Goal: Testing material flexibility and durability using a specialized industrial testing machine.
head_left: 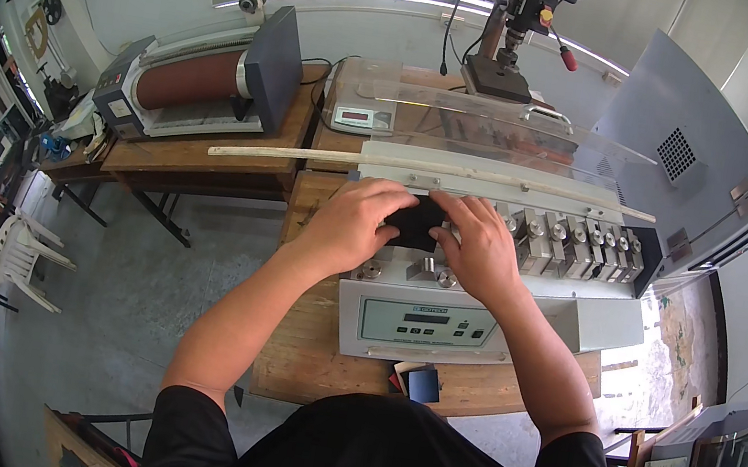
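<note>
My left hand (355,221) and my right hand (479,244) both pinch a small black flat piece (415,221), holding it over the left end of a grey bench machine (423,323). The machine has a front panel with a display and buttons. Along its top runs a row of metal clamp blocks (576,242), to the right of my right hand. Two round metal knobs (372,269) sit just below my hands. A clear plastic cover (498,117) stands raised behind the clamps.
A few small dark flat pieces (418,381) lie at the wooden table's (302,358) front edge. A small scale (364,118) and a drill press (510,32) stand at the back. A roller machine (199,77) sits on the left bench. White plastic chair (23,254) at far left.
</note>
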`<state>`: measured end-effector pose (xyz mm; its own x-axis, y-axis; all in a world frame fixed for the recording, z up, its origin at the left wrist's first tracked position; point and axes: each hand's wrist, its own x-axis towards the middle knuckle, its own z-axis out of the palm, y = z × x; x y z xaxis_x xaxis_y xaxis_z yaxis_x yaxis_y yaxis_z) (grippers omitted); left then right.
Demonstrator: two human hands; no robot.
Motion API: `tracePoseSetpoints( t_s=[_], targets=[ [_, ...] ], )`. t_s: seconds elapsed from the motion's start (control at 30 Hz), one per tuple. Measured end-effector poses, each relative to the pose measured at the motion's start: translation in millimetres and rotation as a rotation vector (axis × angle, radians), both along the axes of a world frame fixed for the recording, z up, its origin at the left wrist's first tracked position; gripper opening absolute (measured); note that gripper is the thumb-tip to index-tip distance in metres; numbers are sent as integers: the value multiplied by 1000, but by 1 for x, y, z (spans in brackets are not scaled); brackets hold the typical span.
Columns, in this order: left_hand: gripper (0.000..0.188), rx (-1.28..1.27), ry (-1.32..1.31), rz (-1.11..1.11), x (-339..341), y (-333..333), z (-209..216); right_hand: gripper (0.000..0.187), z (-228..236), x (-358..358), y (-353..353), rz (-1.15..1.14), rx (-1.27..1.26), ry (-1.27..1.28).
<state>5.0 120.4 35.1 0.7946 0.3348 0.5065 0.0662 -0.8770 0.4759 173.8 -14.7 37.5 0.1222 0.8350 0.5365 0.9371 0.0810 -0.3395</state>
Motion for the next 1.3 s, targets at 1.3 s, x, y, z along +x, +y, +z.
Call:
tracePoseSetpoints(
  t_s=[1.3],
  targets=[
    [42, 131, -40, 115, 8, -1, -3, 32, 9, 10, 16, 35, -28, 457]
  ],
)
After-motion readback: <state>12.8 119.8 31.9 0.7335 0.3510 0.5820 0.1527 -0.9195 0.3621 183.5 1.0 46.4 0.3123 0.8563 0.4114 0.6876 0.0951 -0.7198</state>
